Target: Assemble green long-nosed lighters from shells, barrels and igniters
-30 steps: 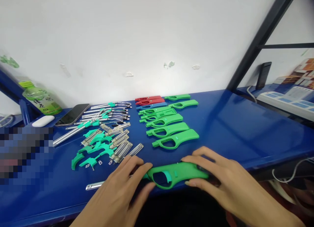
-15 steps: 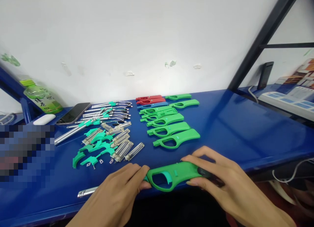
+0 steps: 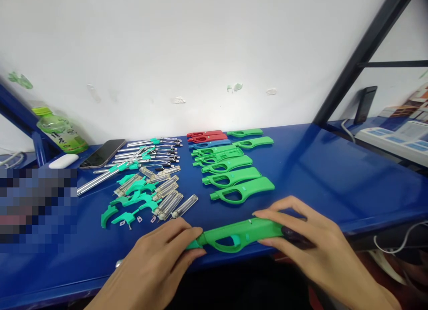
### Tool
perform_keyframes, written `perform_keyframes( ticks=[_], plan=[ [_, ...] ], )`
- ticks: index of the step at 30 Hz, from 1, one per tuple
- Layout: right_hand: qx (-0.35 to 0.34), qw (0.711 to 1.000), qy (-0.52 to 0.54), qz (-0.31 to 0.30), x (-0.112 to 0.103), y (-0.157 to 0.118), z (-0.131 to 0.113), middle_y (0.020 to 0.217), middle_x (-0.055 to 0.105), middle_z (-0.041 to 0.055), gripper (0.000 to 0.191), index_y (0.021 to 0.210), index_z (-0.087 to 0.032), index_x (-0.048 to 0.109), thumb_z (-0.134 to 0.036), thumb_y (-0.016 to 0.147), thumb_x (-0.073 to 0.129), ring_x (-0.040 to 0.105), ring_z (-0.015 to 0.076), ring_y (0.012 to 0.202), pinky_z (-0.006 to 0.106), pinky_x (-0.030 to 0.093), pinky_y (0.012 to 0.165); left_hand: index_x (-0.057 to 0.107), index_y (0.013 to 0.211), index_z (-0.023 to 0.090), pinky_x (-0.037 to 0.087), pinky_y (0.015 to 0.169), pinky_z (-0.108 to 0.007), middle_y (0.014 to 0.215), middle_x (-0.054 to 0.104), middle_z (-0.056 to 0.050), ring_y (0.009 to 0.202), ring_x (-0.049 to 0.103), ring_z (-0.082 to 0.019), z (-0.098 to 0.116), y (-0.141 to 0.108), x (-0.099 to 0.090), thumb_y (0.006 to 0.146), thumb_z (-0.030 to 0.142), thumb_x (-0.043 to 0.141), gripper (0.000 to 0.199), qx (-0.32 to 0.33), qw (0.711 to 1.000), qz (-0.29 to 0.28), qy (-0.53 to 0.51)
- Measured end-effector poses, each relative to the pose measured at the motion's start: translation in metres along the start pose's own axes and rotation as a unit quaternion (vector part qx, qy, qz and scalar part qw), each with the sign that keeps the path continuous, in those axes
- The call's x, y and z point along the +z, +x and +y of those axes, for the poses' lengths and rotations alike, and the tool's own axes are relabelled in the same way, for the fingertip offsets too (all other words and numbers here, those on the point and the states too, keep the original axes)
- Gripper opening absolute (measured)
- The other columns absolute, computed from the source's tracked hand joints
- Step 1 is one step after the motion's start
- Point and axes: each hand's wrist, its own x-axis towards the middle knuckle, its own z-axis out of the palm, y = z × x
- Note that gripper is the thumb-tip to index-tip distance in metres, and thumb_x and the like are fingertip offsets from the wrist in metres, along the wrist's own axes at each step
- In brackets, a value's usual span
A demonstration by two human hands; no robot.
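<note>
A green long-neck lighter (image 3: 267, 229) is held between my two hands above the table's front edge, its trigger (image 3: 236, 241) showing in the loop. My left hand (image 3: 160, 256) is closed around its nozzle end, where a teal piece and a metal tube tip stick out. At the handle end, the thumb and fingers of my right hand (image 3: 307, 243) pinch the body. A dark object (image 3: 297, 236) lies under the right palm, mostly hidden. Behind are several green lighter casings (image 3: 257, 187), plus red ones (image 3: 209, 136) and a blue one (image 3: 214, 144).
To the left lie teal triggers (image 3: 109, 215), clear fuel tanks (image 3: 185, 206) and metal lighter tubes with wires (image 3: 100, 178). Further back are a phone (image 3: 103, 154), a white case (image 3: 63, 161) and a green bottle (image 3: 60, 131). A dark frame post (image 3: 354, 55) rises at the right.
The lighter has been rolled in my hands, so its top edge now shows more and the loop looks narrower. Both hands keep their hold. The view has shifted slightly.
</note>
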Motion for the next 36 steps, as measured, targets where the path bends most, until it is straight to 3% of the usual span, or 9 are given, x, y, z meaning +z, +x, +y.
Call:
perform_keyframes(
  ticks=[7, 12, 17, 21, 26, 28, 32, 34, 36],
  plan=[
    [-0.011, 1.000, 0.017, 0.013, -0.002, 0.004, -0.005, 0.115, 0.072, 0.0025, 0.025, 0.123, -0.037, 0.077, -0.029, 0.100, 0.071, 0.078, 0.0151, 0.087, 0.022, 0.066, 0.072, 0.064, 0.131, 0.031, 0.063, 0.082, -0.020, 0.117, 0.071, -0.002, 0.096, 0.077, -0.015, 0.006, 0.005, -0.003, 0.111, 0.033, 0.055, 0.023, -0.033, 0.999, 0.019, 0.009],
    [-0.027, 0.999, 0.043, 0.008, -0.002, 0.004, -0.005, 0.108, 0.075, 0.0018, 0.016, 0.105, -0.033, 0.079, -0.023, 0.102, 0.066, 0.078, 0.0152, 0.089, 0.019, 0.063, 0.068, 0.062, 0.131, 0.028, 0.063, 0.085, -0.022, 0.118, 0.065, -0.004, 0.099, 0.075, -0.015, 0.002, 0.000, -0.003, 0.111, 0.028, 0.052, 0.023, -0.015, 0.998, 0.031, 0.046],
    [-0.020, 0.999, 0.033, -0.008, -0.002, 0.007, -0.008, 0.110, 0.076, 0.0006, 0.014, 0.108, -0.034, 0.079, -0.027, 0.102, 0.068, 0.077, 0.0157, 0.094, 0.024, 0.063, 0.083, 0.061, 0.134, 0.029, 0.063, 0.087, -0.024, 0.117, 0.064, -0.005, 0.101, 0.072, -0.016, 0.000, 0.000, -0.002, 0.110, 0.024, 0.049, 0.027, -0.001, 0.999, -0.007, 0.049],
    [-0.005, 0.998, 0.044, 0.051, -0.009, 0.011, -0.013, 0.099, 0.074, -0.0004, 0.009, 0.105, -0.033, 0.078, -0.033, 0.102, 0.069, 0.074, 0.0147, 0.086, 0.023, 0.059, 0.075, 0.060, 0.139, 0.030, 0.065, 0.085, -0.029, 0.116, 0.066, -0.005, 0.101, 0.073, -0.019, -0.001, -0.001, -0.001, 0.110, 0.029, 0.050, 0.030, 0.003, 0.997, -0.030, 0.067],
    [0.035, 0.979, 0.138, 0.147, -0.023, 0.013, -0.019, 0.072, 0.056, 0.0005, 0.044, 0.075, -0.024, 0.062, -0.042, 0.112, 0.045, 0.056, 0.0146, 0.064, 0.027, 0.046, 0.057, 0.055, 0.147, 0.030, 0.066, 0.091, -0.035, 0.124, 0.068, -0.007, 0.109, 0.074, -0.023, 0.002, 0.002, 0.003, 0.111, 0.035, 0.051, 0.037, 0.010, 0.996, -0.023, 0.087],
    [0.053, 0.979, 0.132, 0.145, -0.025, 0.014, -0.020, 0.070, 0.054, -0.0002, 0.044, 0.072, -0.023, 0.058, -0.044, 0.110, 0.049, 0.052, 0.0141, 0.061, 0.027, 0.042, 0.055, 0.055, 0.148, 0.030, 0.066, 0.090, -0.034, 0.126, 0.068, -0.007, 0.110, 0.074, -0.022, 0.004, 0.005, 0.008, 0.112, 0.036, 0.051, 0.038, 0.027, 0.996, -0.016, 0.084],
    [0.071, 0.990, 0.080, 0.095, -0.023, 0.016, -0.016, 0.074, 0.060, -0.0001, 0.033, 0.078, -0.024, 0.063, -0.041, 0.106, 0.062, 0.055, 0.0145, 0.066, 0.029, 0.043, 0.059, 0.063, 0.139, 0.028, 0.065, 0.085, -0.035, 0.122, 0.070, -0.007, 0.104, 0.073, -0.022, 0.007, 0.011, 0.019, 0.113, 0.027, 0.047, 0.031, 0.077, 0.991, 0.021, 0.105],
    [0.064, 0.979, 0.144, 0.126, -0.023, 0.015, -0.013, 0.070, 0.052, 0.0006, 0.042, 0.073, -0.023, 0.056, -0.040, 0.110, 0.051, 0.048, 0.0148, 0.063, 0.030, 0.039, 0.056, 0.066, 0.134, 0.027, 0.064, 0.084, -0.034, 0.121, 0.070, -0.007, 0.103, 0.072, -0.021, 0.007, 0.011, 0.023, 0.113, 0.024, 0.047, 0.029, 0.080, 0.991, 0.027, 0.102],
    [0.058, 0.947, 0.276, 0.155, -0.026, 0.015, -0.012, 0.066, 0.040, 0.0002, 0.047, 0.069, -0.023, 0.046, -0.042, 0.112, 0.043, 0.039, 0.0155, 0.059, 0.032, 0.035, 0.052, 0.066, 0.132, 0.026, 0.063, 0.085, -0.034, 0.124, 0.069, -0.007, 0.105, 0.071, -0.021, 0.006, 0.011, 0.024, 0.112, 0.023, 0.049, 0.027, 0.071, 0.994, 0.020, 0.084]
  ],
)
